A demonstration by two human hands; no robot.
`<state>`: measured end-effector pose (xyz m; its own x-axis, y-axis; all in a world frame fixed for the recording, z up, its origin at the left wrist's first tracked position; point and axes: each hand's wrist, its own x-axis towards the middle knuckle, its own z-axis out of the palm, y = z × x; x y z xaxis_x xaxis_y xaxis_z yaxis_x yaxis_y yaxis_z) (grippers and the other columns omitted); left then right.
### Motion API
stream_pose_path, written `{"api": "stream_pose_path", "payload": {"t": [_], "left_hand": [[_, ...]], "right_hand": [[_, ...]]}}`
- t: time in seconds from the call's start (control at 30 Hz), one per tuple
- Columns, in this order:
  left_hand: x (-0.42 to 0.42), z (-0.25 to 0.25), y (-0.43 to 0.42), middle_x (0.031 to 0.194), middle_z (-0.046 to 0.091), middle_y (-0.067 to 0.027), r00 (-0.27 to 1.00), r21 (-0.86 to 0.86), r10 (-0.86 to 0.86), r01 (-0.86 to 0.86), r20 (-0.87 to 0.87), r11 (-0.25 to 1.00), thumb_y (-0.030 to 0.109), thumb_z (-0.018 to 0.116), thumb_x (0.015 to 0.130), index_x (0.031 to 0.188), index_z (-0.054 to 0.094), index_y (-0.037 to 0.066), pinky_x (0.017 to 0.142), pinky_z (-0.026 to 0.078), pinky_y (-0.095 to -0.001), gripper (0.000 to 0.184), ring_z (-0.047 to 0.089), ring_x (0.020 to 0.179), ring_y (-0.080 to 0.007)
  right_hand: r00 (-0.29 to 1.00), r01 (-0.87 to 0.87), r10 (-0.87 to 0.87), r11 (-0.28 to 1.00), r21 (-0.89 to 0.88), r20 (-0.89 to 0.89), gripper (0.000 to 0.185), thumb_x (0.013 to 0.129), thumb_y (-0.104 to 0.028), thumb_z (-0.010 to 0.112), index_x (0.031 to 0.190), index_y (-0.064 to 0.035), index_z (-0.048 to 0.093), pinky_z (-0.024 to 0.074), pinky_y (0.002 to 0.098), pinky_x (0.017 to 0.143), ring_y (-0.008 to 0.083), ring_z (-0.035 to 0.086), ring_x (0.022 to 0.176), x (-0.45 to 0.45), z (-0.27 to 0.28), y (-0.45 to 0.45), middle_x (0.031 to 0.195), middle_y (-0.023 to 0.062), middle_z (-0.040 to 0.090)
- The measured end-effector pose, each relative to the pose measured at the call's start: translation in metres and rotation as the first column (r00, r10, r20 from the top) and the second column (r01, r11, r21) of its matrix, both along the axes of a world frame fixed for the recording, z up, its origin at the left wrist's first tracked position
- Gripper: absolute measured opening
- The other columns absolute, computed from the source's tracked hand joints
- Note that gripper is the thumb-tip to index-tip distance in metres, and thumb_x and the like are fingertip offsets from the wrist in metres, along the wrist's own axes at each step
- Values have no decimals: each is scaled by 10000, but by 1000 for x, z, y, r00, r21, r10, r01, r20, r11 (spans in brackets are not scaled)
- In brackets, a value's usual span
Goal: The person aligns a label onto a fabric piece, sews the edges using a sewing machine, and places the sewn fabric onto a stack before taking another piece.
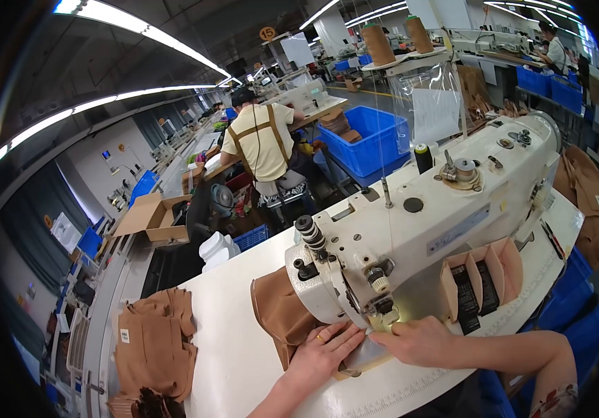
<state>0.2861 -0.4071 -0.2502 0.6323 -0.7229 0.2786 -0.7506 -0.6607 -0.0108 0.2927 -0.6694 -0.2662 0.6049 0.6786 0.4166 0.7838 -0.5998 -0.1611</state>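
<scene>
White strip lights glow overhead; at six o'clock, a flattened left hand presses brown sheet material beside a white sewing machine, the curled right hand's hold indiscernible. Work appears part-done; whether the layered brown stack at eight o'clock is finished cannot be told.

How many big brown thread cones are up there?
2: the left cone and the right cone, side by side beyond the sewing machine. More may be hidden farther back.
</scene>
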Motion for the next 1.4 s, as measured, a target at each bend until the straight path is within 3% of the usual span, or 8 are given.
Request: {"api": "stream_pose_path", "payload": {"t": [0.27,0.37,0.93,1.07,1.17,1.27,1.33,1.4], "left_hand": [[12,-6,5,1390,615,2,1000,-49,18,-18,-2,999,47,709,736,1367,595,119,1013,495,-406,645,599,1166,-225],[12,-8,6,1402,607,-3,1000,-26,27,-27,-6,999,48,686,770,1357,598,114,1014,491,-398,598,585,1201,-228],[6,-27,5,1384,618,-78,998,-243,61,-57,9,968,137,597,919,1326,603,55,1012,499,-426,414,528,1325,-308],[-18,-21,-13,1391,584,-159,958,23,276,-279,76,960,116,562,897,1348,564,10,941,544,-411,463,555,1300,-330],[-60,-21,-24,1344,588,-246,891,188,411,-445,196,876,152,555,881,1277,579,-58,919,566,-422,449,628,1182,-399],[-108,-25,-30,1293,612,-185,907,-175,391,-363,160,915,151,695,831,1198,644,21,1133,386,-481,393,507,1318,-355],[-124,-72,-26,1303,614,-214,961,-227,97,-38,258,973,119,569,927,1248,598,-44,893,581,-414,362,667,1112,-351],[-179,-23,-31,1296,611,-190,999,-490,-47,52,22,870,173,732,858,1172,656,20,1112,413,-487,357,529,1296,-339]], "right_hand": [[1000,18,-18,1000,6,-9,434,804,-137,663,1238,-146,677,526,344,443,211,653,527,-2,-1,1,734,40,605],[997,59,-60,998,19,55,345,815,-214,715,1159,-239,726,473,329,407,166,615,523,-1,-10,3,680,-13,558],[999,-28,23,982,186,32,301,824,-98,681,1092,-206,765,509,326,471,200,615,526,-1,-3,7,637,2,619],[984,-175,174,922,346,36,301,865,-50,678,1151,-124,738,533,286,535,163,633,597,-6,1,11,731,30,661],[905,-54,320,740,671,-281,345,940,-79,661,1282,-37,645,544,255,619,118,641,699,-19,24,58,1021,96,671],[775,-12,406,777,630,-485,557,980,-158,668,1466,-9,442,542,243,699,85,621,792,-16,53,121,1272,134,557],[741,-88,367,884,460,-563,643,962,-233,704,1483,-2,408,541,261,727,149,642,842,-25,69,161,1242,179,556],[915,-208,253,963,169,-316,538,960,-221,693,1414,-12,492,538,297,736,227,640,824,-22,32,191,1162,190,574]]}}
